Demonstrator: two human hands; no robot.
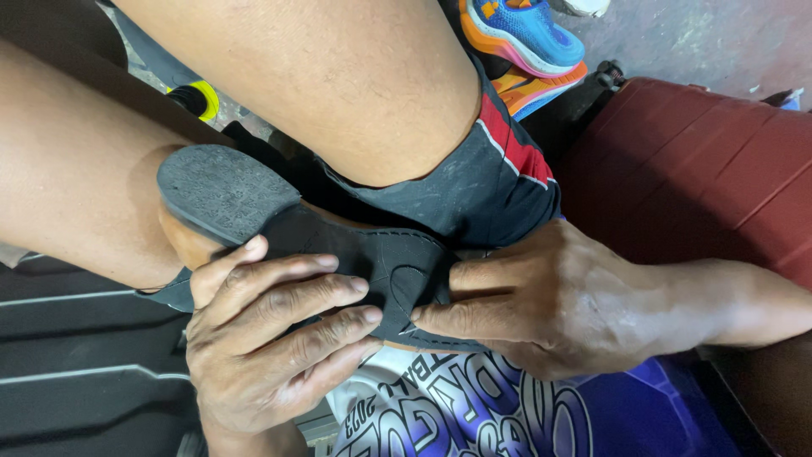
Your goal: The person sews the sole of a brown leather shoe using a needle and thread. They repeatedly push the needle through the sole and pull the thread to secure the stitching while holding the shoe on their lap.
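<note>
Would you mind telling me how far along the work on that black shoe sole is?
The black sole already lies along the shoe's underside, heel end included. In hand: the left hand grips the middle, and the right hand presses the front end with its fingertips. Whether it is fully fixed cannot be seen; the front still needs pressing.

Black shoe sole [254, 203]; black shorts [482, 182] with red-and-white stripe; blue-orange sneaker [520, 30]
</note>
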